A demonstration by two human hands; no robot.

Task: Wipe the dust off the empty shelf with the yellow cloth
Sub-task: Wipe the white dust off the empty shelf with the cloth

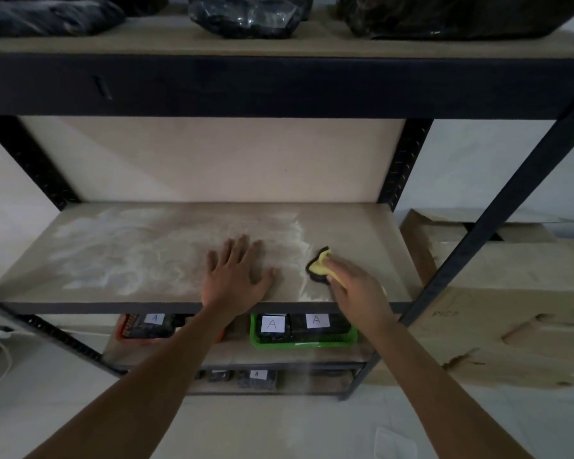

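Observation:
The empty shelf (362, 226) is a pale board in a black metal rack, at chest height. White dust (120, 253) covers its left and middle parts, ending in a ridge near the cloth; the strip to the right looks bare. The yellow cloth (319, 266), dark-edged, lies bunched on the board right of centre. My right hand (355, 286) grips the cloth and holds it down on the board. My left hand (236, 276) rests flat on the board with fingers spread, just left of the cloth and apart from it.
Black bags (246, 14) sit on the shelf above. Below, a green basket (256, 339) and an orange basket (123, 329) hold black items labelled A. Cardboard boxes (511, 309) stand right of the rack. A black upright post (478, 240) crosses at the right.

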